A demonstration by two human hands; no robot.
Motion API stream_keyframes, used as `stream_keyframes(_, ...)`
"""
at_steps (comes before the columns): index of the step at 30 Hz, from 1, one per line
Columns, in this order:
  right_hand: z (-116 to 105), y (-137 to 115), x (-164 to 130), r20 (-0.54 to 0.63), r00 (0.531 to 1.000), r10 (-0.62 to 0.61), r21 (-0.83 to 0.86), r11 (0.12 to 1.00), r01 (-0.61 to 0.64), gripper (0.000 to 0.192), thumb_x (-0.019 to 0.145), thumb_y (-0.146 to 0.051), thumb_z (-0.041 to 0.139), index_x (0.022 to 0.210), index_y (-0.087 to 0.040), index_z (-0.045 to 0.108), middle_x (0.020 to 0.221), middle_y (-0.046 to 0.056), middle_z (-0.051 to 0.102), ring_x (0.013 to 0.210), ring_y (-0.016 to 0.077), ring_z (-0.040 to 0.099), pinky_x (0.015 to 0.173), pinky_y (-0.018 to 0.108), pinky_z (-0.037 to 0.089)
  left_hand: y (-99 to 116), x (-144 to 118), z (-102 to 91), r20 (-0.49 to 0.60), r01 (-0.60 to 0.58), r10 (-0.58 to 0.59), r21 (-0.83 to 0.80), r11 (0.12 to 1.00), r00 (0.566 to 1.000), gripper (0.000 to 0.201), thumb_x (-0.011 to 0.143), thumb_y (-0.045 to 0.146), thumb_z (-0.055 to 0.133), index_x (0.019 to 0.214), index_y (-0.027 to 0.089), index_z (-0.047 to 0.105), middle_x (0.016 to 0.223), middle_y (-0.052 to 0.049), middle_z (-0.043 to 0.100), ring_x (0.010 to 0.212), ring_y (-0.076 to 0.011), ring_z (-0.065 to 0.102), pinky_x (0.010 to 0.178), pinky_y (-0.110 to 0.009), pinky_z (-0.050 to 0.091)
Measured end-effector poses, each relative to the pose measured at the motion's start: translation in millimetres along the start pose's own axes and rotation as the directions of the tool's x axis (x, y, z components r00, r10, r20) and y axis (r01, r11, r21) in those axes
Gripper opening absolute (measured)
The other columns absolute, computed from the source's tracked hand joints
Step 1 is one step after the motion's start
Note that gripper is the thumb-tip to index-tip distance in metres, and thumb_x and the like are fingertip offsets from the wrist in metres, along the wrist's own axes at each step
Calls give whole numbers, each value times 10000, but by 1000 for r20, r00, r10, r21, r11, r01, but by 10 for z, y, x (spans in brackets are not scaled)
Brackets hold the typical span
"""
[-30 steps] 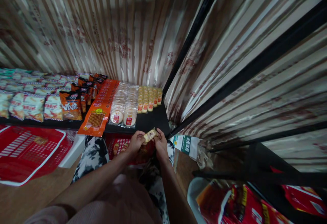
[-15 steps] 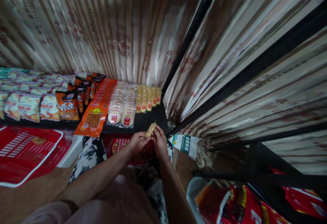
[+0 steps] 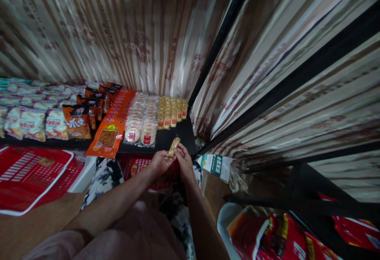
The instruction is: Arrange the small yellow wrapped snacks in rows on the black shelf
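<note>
Between my two hands is a small wrapped yellow snack (image 3: 173,147), tilted with its top leaning right. My left hand (image 3: 161,162) pinches its lower end, while the fingers of my right hand (image 3: 183,159) close on its right side. Both hands are just in front of the black shelf's (image 3: 188,135) front edge. Beyond them on the shelf stand rows of similar yellow wrapped snacks (image 3: 167,120). To their left lie clear packs of round white crackers (image 3: 147,136), then an orange pack of stick snacks (image 3: 107,138).
Bags of chips (image 3: 32,123) and orange-black snack bags (image 3: 77,121) fill the shelf's left. A red basket (image 3: 59,190) with a white rim is at lower left; another red basket (image 3: 127,167) sits under my hands. Black rack posts (image 3: 219,44) and red packages (image 3: 276,236) are on the right.
The yellow snack has turned a little more upright between my fingers. My right hand has shifted slightly down and left. The shelf goods stay as they were.
</note>
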State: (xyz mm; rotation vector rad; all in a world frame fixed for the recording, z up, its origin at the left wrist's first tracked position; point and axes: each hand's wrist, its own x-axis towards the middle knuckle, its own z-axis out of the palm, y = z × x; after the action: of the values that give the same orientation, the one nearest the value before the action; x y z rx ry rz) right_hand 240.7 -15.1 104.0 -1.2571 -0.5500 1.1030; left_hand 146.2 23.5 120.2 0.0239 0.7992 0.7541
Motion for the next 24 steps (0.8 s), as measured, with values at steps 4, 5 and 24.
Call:
stream_keyframes(4,29,0,-34,1,1000,10,-9,1000,-10,564,650,-376,703,1149,-184,522,1017,60,668,925,178,639,856,316,491,14,0,43,0,31,-31,-3,1000,1000,191,660,-23,423,713,84,571,588,-46,577,511,-85,543,489,-158,448)
stream_keyframes(5,35,0,-36,-9,1000,1,-12,1000,-1,562,649,-366,705,1146,-181,520,1014,59,668,927,177,636,861,315,489,11,5,47,-4,32,-32,-1,999,999,188,671,-18,421,712,87,571,586,-43,575,511,-84,541,493,-159,449)
stream_keyframes(24,78,24,20,-195,977,-84,-238,970,36,906,724,-473,637,1437,-186,158,700,-35,581,645,150,602,610,246,487,-84,-18,-60,100,-222,201,298,928,974,148,800,167,598,929,157,526,715,-22,644,619,-92,634,602,-179,499)
